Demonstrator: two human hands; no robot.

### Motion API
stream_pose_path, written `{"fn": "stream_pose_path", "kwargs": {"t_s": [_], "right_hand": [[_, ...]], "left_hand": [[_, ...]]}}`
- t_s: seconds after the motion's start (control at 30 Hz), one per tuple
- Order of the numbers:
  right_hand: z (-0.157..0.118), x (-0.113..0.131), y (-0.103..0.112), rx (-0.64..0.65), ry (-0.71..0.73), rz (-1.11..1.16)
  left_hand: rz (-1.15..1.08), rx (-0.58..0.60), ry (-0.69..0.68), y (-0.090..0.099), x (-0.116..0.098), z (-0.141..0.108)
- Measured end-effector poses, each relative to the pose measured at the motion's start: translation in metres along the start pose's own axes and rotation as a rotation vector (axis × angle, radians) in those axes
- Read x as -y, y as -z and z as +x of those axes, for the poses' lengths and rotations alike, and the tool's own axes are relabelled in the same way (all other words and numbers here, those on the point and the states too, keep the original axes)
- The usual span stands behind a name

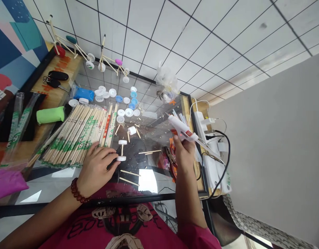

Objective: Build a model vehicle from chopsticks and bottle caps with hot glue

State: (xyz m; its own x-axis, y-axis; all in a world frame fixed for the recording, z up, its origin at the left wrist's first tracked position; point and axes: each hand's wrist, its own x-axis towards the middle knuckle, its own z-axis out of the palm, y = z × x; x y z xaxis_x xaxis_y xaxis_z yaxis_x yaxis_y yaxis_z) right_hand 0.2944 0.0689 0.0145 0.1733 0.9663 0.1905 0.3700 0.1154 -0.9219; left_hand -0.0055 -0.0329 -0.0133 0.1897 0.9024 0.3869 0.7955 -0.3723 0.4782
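Note:
My right hand [184, 152] is wrapped round the handle of a white hot glue gun [184, 128], its nozzle aimed up and to the left. At the table's middle, my left hand [98, 169] has thumb and fingertips at the lower cap of a bottle-cap axle [122, 150], two white caps joined by a short stick. Just above lies another white-cap piece [132, 130] with stick legs. Cut stick pieces [129, 172] rest below the axle. Wrapped chopsticks [79, 135] spread out beside my left hand.
White and blue bottle caps [119, 99] lie beyond the chopsticks. Two small stick tricycles [111, 62] stand at the far edge. Pliers [170, 160] lie left of my right forearm. Power strips [201, 126] with cables line the right edge. Clay packs [50, 114] sit left.

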Motion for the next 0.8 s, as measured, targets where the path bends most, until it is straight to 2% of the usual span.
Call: {"fn": "stream_pose_path", "kwargs": {"t_s": [0.13, 0.23, 0.33, 0.43, 0.67, 0.8], "right_hand": [[0.039, -0.028, -0.021, 0.0, -0.022, -0.073], [0.049, -0.048, -0.035, 0.004, -0.028, -0.13], [0.049, -0.058, -0.04, -0.002, -0.025, -0.208], [0.046, -0.059, -0.039, -0.01, -0.037, -0.282], [0.042, -0.054, -0.027, 0.058, 0.01, -0.426], [0.011, -0.042, -0.01, 0.008, 0.085, -0.551]], "left_hand": [[0.006, -0.008, -0.019, -0.001, 0.002, 0.0], [0.011, -0.02, -0.035, -0.002, 0.003, -0.001], [0.019, -0.018, -0.045, -0.002, 0.003, -0.001], [0.021, -0.018, -0.044, -0.002, 0.003, -0.001], [0.018, -0.02, -0.047, -0.002, 0.003, 0.0], [0.005, -0.016, -0.051, -0.002, 0.002, 0.0]]}}
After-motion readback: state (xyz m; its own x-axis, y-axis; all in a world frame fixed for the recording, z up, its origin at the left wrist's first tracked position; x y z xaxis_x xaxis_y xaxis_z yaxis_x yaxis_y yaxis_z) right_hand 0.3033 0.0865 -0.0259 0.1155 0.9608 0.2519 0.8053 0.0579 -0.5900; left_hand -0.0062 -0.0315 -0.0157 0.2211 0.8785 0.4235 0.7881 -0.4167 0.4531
